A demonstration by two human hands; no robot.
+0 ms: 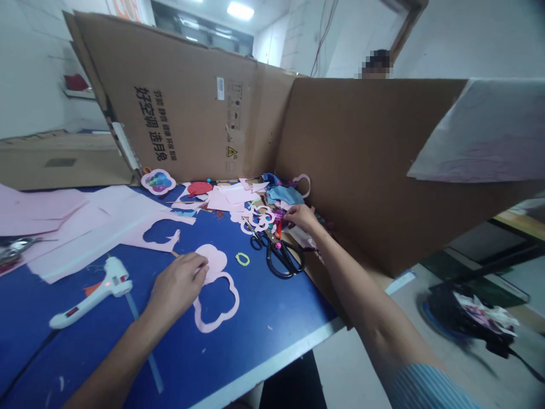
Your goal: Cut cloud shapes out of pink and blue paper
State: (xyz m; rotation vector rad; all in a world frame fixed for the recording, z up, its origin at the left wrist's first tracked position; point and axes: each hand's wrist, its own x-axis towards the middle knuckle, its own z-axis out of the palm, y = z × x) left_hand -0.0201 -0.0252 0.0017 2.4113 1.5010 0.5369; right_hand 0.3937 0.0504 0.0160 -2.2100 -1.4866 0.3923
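While pink sheets (100, 227) spread over the left part of the blue worktop (272, 318) towards its far edge, a white glue gun (96, 295) lies on its side in front of them, a small red light showing on it. If it is hot, the left forearm could be burned by drifting outward. A pale translucent stick (134, 307) runs from beside the gun's head and passes beneath that forearm, so a sweep of the arm might drag it and jog the gun.

Next comes the left hand (179, 287), fingers curled nearly closed, thumb and fingertips pinching the left side of a pink flower cutout (215, 262). This cutout lies about midway between the worktop's near and far edges, overlapping the top of a pink flower outline (208, 327). The outline's band is thin, and a careless tug could crease or tear it.

Beyond a small yellow-green loop (243, 263), black-handled scissors (271, 261) rest towards the right edge, against a scrap heap (230, 196). There the right hand (301, 217) reaches in, fingers drawn together; whether they grip anything cannot be told. Rummaging so close to the scissors risks a nick, or scraps knocked loose along the right-hand cardboard wall (361, 142).
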